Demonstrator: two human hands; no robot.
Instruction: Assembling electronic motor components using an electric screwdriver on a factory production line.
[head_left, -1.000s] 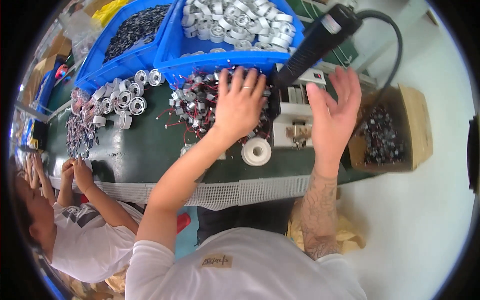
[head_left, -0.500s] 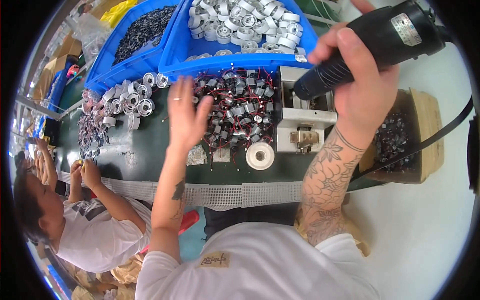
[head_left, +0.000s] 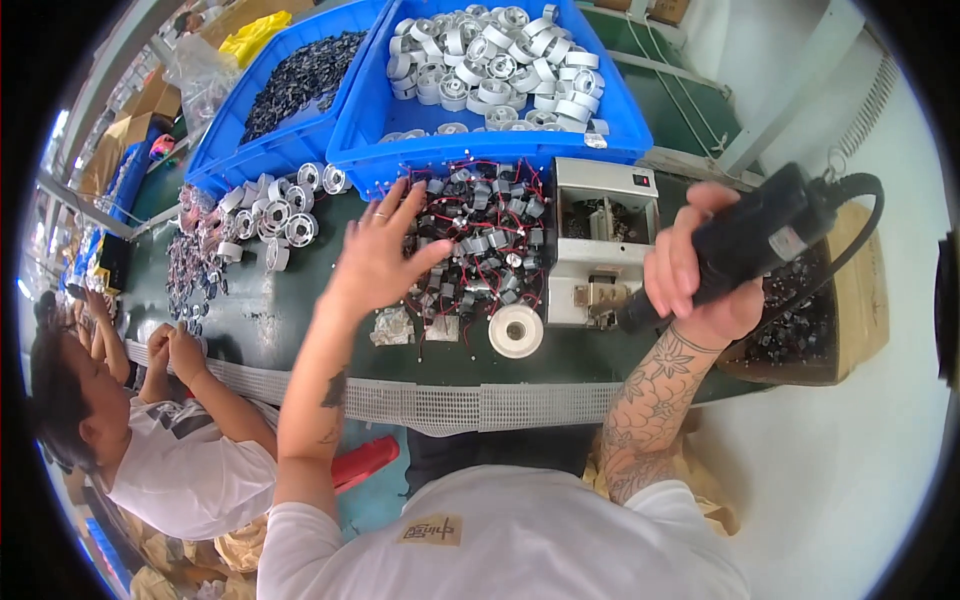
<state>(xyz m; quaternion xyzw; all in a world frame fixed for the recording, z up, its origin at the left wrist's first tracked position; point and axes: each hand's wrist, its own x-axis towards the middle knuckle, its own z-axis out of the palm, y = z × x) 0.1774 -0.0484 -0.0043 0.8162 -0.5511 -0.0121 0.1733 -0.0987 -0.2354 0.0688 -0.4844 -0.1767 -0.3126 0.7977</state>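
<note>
My right hand (head_left: 698,275) is wrapped round a black electric screwdriver (head_left: 768,232), which is tilted with its tip end down and to the left. That end is close to the front of a metal screw feeder (head_left: 580,258); whether they touch I cannot tell. My left hand (head_left: 378,262) hovers with spread fingers at the left side of a heap of small grey motors (head_left: 490,240) with red and black wires. Nothing shows in its grasp. A white round plastic housing (head_left: 516,331) lies on the green table in front of the heap, left of the feeder's front corner.
Blue bins hold white round housings (head_left: 490,60) and small black parts (head_left: 300,85). More housings (head_left: 285,215) lie at the left beside wired pieces. A carton (head_left: 850,300) of dark parts stands right. A co-worker (head_left: 190,450) sits at the left, and a cable (head_left: 868,240) trails from the screwdriver.
My right hand has come down toward me with the screwdriver, from above the feeder to its front right. My left hand's fingers have spread wider. The view has shifted slightly.
</note>
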